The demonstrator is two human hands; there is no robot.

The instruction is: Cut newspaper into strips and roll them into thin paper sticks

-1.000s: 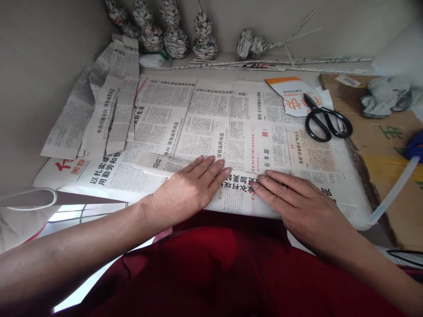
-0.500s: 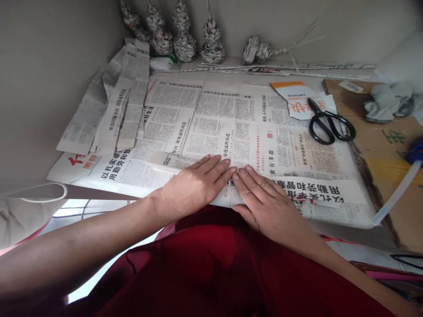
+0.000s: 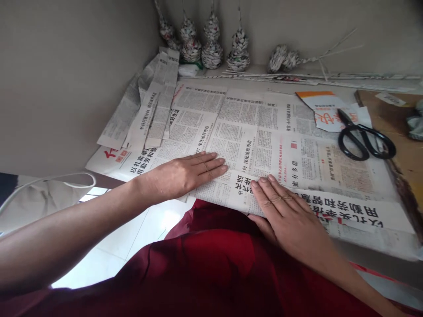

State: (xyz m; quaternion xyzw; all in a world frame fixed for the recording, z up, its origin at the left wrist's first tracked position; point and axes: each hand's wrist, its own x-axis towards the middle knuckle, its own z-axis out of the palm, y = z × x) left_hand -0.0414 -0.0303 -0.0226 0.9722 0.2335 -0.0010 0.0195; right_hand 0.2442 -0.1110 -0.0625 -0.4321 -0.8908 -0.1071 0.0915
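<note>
The newspaper strip (image 3: 346, 208) lies across the newspaper sheets (image 3: 228, 119), under the right hand (image 3: 287, 215). That grip and the left hand (image 3: 180, 176) look flattened, clasping nothing. Probably light, limp, tearable; best held by both ends.

Newsp. (image 3: 264, 141): 深化流程再造, 蜜有多甜; paper strip (image 3: 350, 208): 用勤劳和智慧, upside-dn; card (image 3: 325, 112): orange chars, partly hid.

Part of a newspaper strip (image 3: 350, 209), headline incl., lies hidden under the person's R hand (image 3: 287, 211); L hand (image 3: 183, 176) covers more newsprint (image 3: 228, 143), fine text too sm. to read. Frame's R edge crops cardboard (image 3: 406, 165) & gray-white bundle (image 3: 415, 125), ID unclear; btm. edge cuts red garment (image 3: 231, 259).
</note>
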